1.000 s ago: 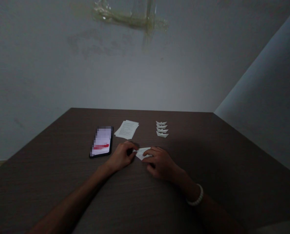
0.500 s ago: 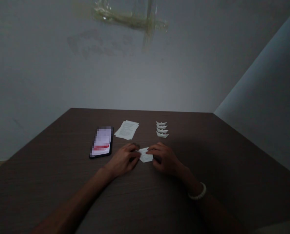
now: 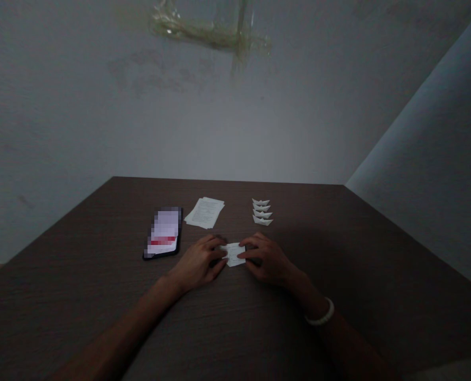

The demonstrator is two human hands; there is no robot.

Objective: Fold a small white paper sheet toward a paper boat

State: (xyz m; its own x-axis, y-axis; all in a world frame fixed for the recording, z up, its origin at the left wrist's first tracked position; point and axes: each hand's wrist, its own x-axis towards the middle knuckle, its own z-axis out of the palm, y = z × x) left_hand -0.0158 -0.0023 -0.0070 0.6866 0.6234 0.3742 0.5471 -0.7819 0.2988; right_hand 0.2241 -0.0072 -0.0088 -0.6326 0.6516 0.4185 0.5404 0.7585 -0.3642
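A small folded piece of printed paper [image 3: 234,254] lies on the table between my two hands. The fingers of my left hand [image 3: 201,260] grip its left edge, and their tips partly cover it. From the other side, my right hand [image 3: 267,258] has its fingertips and thumb on the right edge. Beyond the right hand stand several small white paper boats [image 3: 262,215] in a column. A stack of printed paper sheets [image 3: 205,212] lies beyond the left hand.
A phone [image 3: 163,233] with a lit, blurred screen lies left of my hands on the dark brown table [image 3: 235,333]. A pale wall [image 3: 235,121] rises behind the table's far edge. Another wall borders the right side.
The paper between my hands has gone from a roughly triangular outline to a more four-sided one. Both hands shifted slightly along its edges. The boats, sheets and phone stayed put.
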